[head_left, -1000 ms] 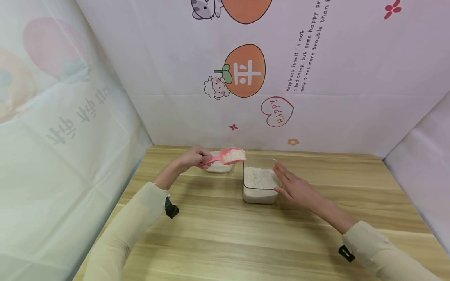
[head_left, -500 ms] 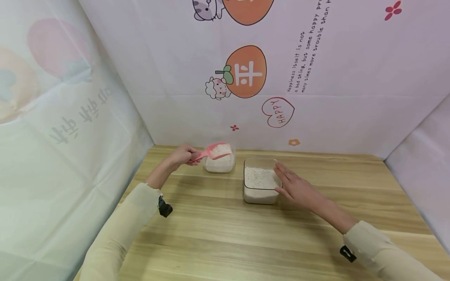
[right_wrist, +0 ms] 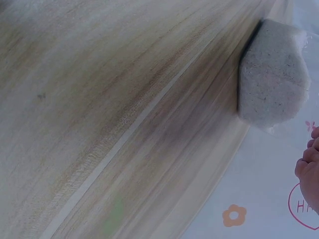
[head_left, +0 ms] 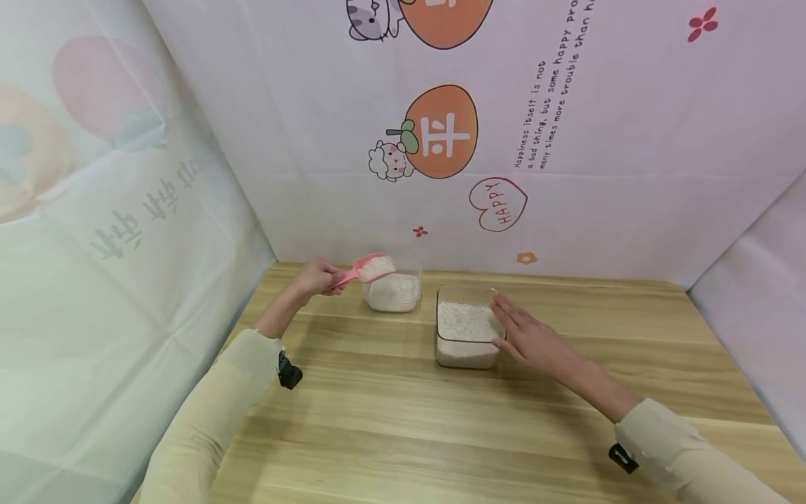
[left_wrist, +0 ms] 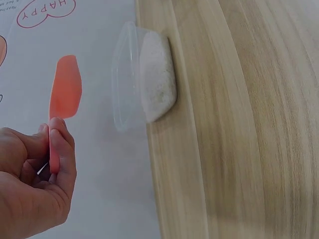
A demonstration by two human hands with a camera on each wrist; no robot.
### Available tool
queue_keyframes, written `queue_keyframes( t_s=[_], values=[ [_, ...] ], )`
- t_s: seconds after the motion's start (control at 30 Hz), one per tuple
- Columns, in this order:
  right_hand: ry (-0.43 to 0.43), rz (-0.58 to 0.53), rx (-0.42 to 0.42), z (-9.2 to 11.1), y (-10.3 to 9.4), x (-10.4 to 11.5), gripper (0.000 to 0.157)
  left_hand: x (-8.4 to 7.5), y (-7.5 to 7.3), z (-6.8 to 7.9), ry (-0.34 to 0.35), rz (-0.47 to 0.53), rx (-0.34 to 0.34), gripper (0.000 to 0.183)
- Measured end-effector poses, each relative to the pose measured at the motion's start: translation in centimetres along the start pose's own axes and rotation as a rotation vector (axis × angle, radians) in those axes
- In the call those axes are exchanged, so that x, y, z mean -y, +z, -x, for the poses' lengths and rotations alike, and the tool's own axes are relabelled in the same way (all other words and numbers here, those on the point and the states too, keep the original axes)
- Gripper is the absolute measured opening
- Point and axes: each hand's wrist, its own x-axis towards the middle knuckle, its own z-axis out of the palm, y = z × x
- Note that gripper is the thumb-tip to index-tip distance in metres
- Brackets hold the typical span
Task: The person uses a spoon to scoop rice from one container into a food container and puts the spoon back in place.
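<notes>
My left hand (head_left: 317, 277) grips the handle of a pink scoop (head_left: 356, 271), whose bowl holds a heap of white grains (head_left: 378, 267) that look like rice. In the head view the scoop is over the left edge of a small clear container (head_left: 413, 270) partly filled with white grains. From the left wrist, the pink underside of the scoop (left_wrist: 66, 89) shows, apart from the container (left_wrist: 158, 74). My right hand (head_left: 535, 341) rests its straight fingers against the right side of a larger clear container (head_left: 467, 355), about two-thirds full of the same grains.
Both containers stand toward the back of a wood-grain table (head_left: 403, 434). A white printed backdrop (head_left: 598, 210) rises right behind it, with similar sheets on the left and right. Black wrist mounts (head_left: 290, 372) sit at the sleeves.
My left hand has carried the loaded scoop leftward, from beside the larger container's rim across the small container to its left edge. The right hand has stayed at the larger container.
</notes>
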Motion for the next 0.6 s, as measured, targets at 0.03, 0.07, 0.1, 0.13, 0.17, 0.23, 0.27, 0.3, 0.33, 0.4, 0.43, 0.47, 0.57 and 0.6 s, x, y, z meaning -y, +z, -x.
queue_keyframes(
  t_s=[0.03,0.07,0.1,0.13,0.17,0.23,0.27,0.3,0.33,0.4,0.43,0.47,0.57,0.6],
  values=[
    [0.000,0.000,0.000,0.02,0.01,-0.01,0.067,0.10,-0.01,-0.06,-0.001,0.000,-0.007,0.028],
    [0.001,0.000,0.002,0.02,0.01,0.00,0.067,0.20,-0.01,-0.14,-0.005,0.004,-0.015,0.028],
    [0.000,-0.001,0.004,0.02,-0.01,0.01,0.067,0.32,-0.01,-0.22,-0.007,0.003,-0.020,0.028],
    [-0.001,0.000,0.003,0.02,-0.01,0.00,0.067,0.43,-0.01,-0.30,-0.011,0.006,-0.028,0.028],
    [-0.001,0.005,0.004,0.02,0.03,-0.03,0.067,0.54,-0.03,-0.37,-0.016,0.004,-0.034,0.028],
    [-0.001,0.009,0.007,0.01,0.05,-0.06,0.067,0.76,-0.01,-0.54,-0.032,0.005,-0.050,0.029],
    [0.000,0.011,0.010,0.02,0.07,-0.07,0.067,0.83,-0.01,-0.62,-0.040,0.004,-0.057,0.029],
    [0.002,0.013,0.012,0.02,0.10,-0.09,0.067,0.89,0.00,-0.68,-0.045,0.004,-0.065,0.029],
    [0.004,0.013,0.014,0.03,0.12,-0.12,0.067,0.93,0.02,-0.75,-0.052,0.006,-0.073,0.029],
    [0.007,0.012,0.018,0.03,0.13,-0.14,0.067,0.92,0.06,-0.84,-0.062,0.008,-0.089,0.028],
    [0.009,0.011,0.020,0.04,0.13,-0.14,0.067,0.89,0.09,-0.88,-0.062,0.006,-0.094,0.028],
    [0.010,0.009,0.020,0.04,0.11,-0.13,0.067,0.82,0.12,-0.90,-0.064,0.005,-0.101,0.027],
    [0.013,0.004,0.020,0.03,0.05,-0.10,0.067,0.55,0.20,-0.99,-0.077,-0.003,-0.121,0.026],
    [0.013,0.002,0.019,0.03,0.02,-0.08,0.067,0.48,0.22,-1.02,-0.083,-0.009,-0.126,0.026]
  ],
)
